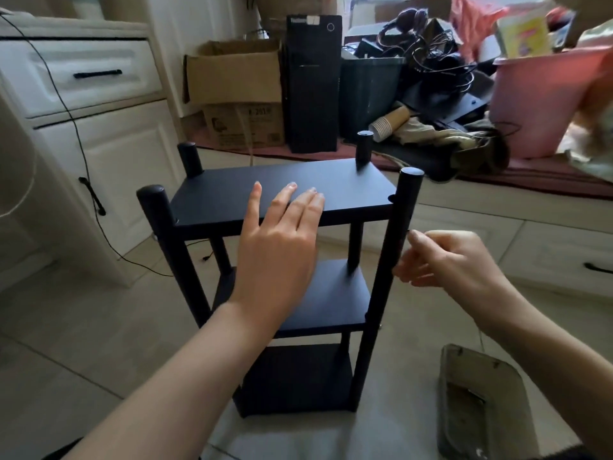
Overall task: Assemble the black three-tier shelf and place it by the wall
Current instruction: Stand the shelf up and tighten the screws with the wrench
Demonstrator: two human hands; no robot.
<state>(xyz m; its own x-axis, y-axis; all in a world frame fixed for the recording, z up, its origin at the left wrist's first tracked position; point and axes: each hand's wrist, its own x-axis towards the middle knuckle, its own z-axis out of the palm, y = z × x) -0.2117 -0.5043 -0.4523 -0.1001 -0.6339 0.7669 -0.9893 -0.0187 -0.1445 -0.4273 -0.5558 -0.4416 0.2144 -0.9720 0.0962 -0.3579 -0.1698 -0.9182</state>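
While the left hand (278,247) lies flat, right fingers (414,273) curl beside the shelf (282,190) post.

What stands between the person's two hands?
In the head view, the shelf's near right black round post stands between the left hand, over the top board, and the right hand.

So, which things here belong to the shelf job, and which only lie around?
Job: black shelf; left hand; right hand.
Lying about: cardboard boxes; computer tower; paper cups; pink bucket; white cabinet.
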